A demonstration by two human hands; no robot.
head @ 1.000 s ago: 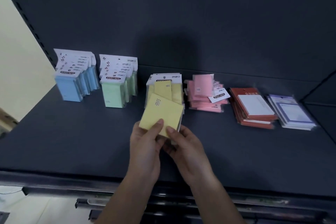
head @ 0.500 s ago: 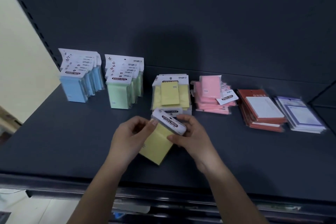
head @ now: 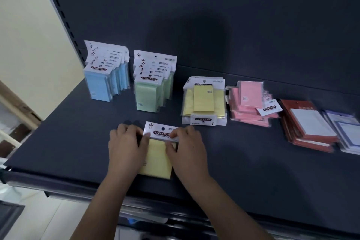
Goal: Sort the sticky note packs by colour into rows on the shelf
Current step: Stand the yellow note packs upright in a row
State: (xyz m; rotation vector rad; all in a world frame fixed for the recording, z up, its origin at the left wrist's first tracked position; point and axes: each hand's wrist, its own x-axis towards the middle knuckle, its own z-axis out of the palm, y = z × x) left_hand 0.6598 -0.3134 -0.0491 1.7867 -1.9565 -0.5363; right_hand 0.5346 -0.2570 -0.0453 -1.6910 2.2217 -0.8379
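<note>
The dark shelf (head: 253,171) holds all the packs. One yellow pack (head: 155,160) sits in front of the yellow pile (head: 204,101), a bit to its left. The left hand (head: 126,146) grips the pack's left side with bent fingers. The right hand (head: 187,148) pinches its right side by the white top card. Left of the yellow pile stand the green row (head: 152,87) and, farther left, the blue row (head: 105,78). Right of it lie the pink pile (head: 251,105) and the red pile (head: 307,124).
</note>
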